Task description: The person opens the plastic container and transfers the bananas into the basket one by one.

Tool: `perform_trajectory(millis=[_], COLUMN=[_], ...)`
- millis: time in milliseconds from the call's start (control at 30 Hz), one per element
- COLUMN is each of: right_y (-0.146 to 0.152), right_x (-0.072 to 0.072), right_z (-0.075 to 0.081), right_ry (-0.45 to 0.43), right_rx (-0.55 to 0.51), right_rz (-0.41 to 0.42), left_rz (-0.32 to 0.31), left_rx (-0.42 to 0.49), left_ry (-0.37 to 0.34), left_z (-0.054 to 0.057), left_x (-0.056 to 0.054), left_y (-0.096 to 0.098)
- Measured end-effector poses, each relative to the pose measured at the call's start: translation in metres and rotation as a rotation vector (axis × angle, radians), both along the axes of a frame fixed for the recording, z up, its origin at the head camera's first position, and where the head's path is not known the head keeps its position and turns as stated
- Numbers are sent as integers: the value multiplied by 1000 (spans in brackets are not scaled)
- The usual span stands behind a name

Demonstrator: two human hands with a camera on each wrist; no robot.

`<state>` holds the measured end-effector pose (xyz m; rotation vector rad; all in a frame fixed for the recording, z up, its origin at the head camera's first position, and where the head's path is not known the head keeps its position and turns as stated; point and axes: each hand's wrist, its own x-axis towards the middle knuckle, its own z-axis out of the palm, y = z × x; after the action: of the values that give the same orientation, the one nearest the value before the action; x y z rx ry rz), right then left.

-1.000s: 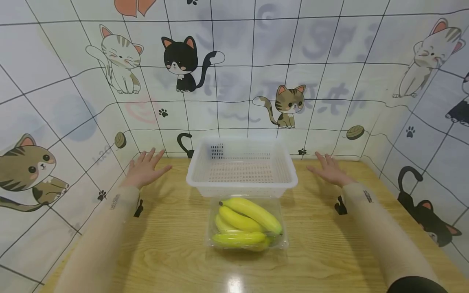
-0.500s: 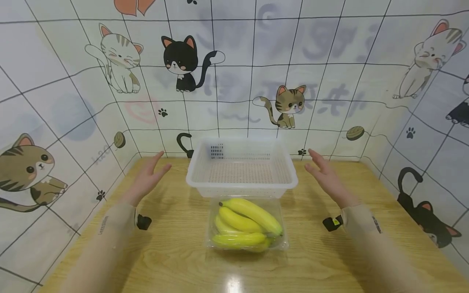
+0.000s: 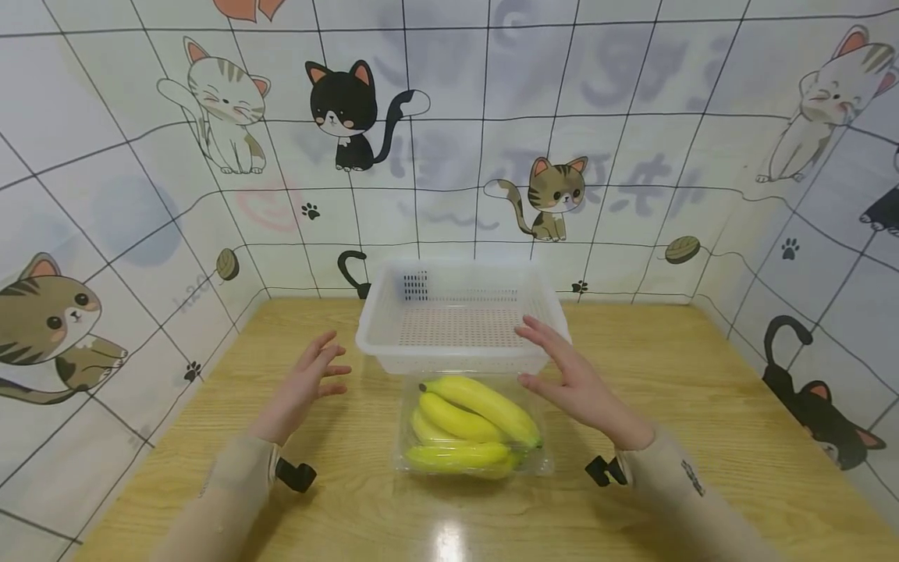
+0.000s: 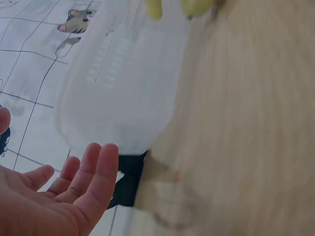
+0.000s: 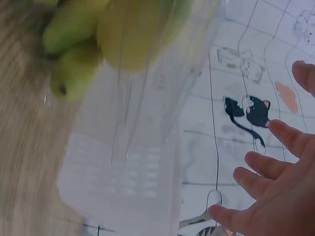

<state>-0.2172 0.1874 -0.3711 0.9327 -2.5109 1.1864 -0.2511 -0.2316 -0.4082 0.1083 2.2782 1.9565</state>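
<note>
The bare left hand (image 3: 302, 394) and the bare right hand (image 3: 576, 390) are held apart with fingers loosely extended, neither gripping anything, and the clear plastic lidded box (image 3: 543, 467) of yellow, curved bananas (image 3: 463, 421) lies on the wood-grain table in the gap between them. Seen from the left hand, the box is off to the right and toward the person, with bare table between; seen from the right hand, it is to the left and toward the person, just beside the thumb. The right hand is therefore the nearer; whether it touches cannot be told. The box looks longer from hand to hand, so its short ends face the two palms, while the bananas slant inside. Beyond it, the right fingertips overlap the rim of the white perforated plastic basket (image 3: 456, 364); contact there is unclear too.
</note>
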Motion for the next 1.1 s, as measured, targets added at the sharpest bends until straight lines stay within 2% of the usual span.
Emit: perform_trajectory(millis=[200,333,433,700,833,1100], right_y=[-36,-54,-65,-86,-88,-90], right_x=[17,23,25,35,37,36], right_z=[-11,-15,-18,-22,-24,-27], right_ry=[-4,-2,-14,13,53,112], right_rx=[139,213,285,499,543,596], right_rz=[154,181,187,146,123,90], left_rz=[17,3,-33,-231,-262,-295], left_rx=[185,350,418,486,489,441], left_ry=[-137,-221,-269,-289,-282,-224], left_z=[-19,-35,-45,-56,-59,-63], left_x=[9,15,22,32,34,34], left_y=[19,35,47,64,65,63])
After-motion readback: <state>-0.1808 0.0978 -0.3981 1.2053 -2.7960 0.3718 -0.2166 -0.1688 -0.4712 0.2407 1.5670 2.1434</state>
